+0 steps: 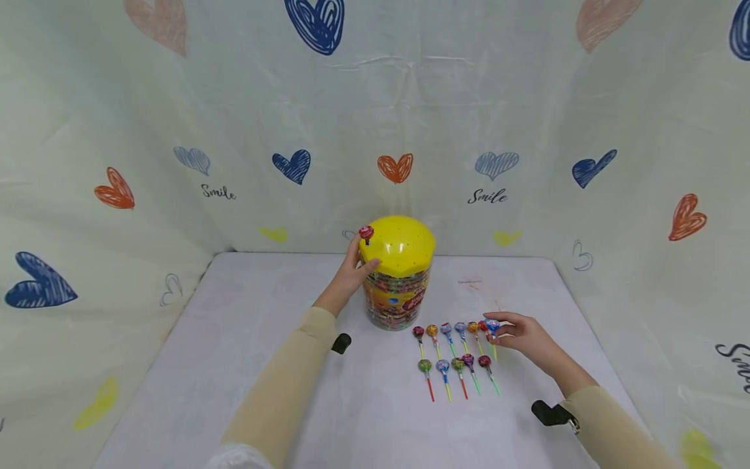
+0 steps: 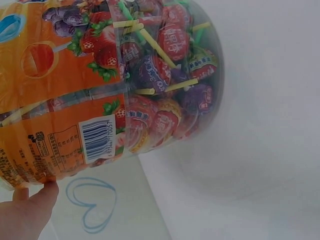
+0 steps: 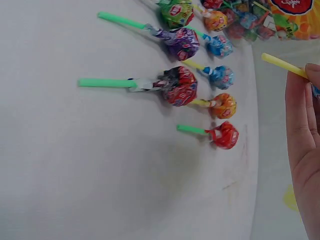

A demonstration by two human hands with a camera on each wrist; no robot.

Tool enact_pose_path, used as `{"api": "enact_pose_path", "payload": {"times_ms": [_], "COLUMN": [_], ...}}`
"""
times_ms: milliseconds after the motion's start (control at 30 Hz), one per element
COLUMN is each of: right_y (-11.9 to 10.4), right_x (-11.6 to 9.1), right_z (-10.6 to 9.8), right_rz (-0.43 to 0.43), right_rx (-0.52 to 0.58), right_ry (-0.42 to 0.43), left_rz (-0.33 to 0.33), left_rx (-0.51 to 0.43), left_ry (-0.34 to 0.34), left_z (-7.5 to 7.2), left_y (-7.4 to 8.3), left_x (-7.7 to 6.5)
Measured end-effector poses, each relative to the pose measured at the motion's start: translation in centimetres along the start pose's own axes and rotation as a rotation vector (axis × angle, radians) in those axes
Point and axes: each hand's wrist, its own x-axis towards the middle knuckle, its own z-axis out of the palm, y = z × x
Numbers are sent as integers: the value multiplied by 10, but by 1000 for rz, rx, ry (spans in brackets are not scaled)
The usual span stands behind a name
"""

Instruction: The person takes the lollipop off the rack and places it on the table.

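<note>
A clear lollipop jar (image 1: 394, 303) with a yellow lid (image 1: 404, 244) stands upright at the back middle of the table. My left hand (image 1: 350, 273) grips its left side just under the lid, thumb in front and the other fingers partly hidden behind. A red lollipop shape (image 1: 366, 232) shows at the lid's left edge. In the left wrist view, fingertips touch the jar's orange label (image 2: 65, 107). My right hand (image 1: 518, 335) pinches a blue-wrapped lollipop by its yellow stick (image 3: 282, 65), held over the right end of the back row of lollipops (image 1: 446, 329).
A front row of lollipops (image 1: 442, 366) lies nearer me, sticks toward me. The white table (image 1: 205, 365) meets a curtain (image 1: 346, 117) printed with hearts at the back and sides. A dark wrist camera part (image 1: 551, 413) sits beside the right sleeve.
</note>
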Motion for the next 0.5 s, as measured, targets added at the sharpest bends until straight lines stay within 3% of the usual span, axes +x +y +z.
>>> {"api": "enact_pose_path", "payload": {"times_ms": [267,500], "right_y": [21,35], "right_x": [-8,-11], "right_z": [-1,0], "right_rz": [30,92], "right_rx": [38,-10], "right_ry": [-41,-11], "left_rz": [20,29], "left_rx": [-5,-11], "left_ry": [-5,-4], "left_z": [0,0], "left_y": [-1,-1], "left_x": [-1,0]}}
